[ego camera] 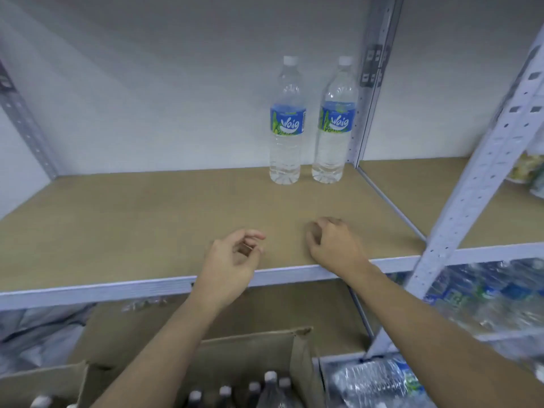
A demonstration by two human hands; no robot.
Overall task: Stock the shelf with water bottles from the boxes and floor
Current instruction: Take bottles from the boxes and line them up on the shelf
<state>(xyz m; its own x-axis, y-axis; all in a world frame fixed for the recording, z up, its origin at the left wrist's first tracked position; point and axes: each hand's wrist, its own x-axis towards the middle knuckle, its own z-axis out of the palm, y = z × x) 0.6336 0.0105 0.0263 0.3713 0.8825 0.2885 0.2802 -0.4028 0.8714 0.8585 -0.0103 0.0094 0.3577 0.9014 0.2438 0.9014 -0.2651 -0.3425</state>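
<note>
Head view: left bottle (285,122) and right bottle (334,122) stand at the back of the shelf (117,219). Near its front, left hand (232,257) and right hand (334,247) hold nothing, fingers loose; the right may touch it.

Two water bottles (285,122) upright — far back on shelf (147,219)

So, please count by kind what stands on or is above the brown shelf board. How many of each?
Water bottles, 2: left bottle, right bottle.
Bare hands, 2: left hand, right hand, both empty.
Total: 4.
</note>
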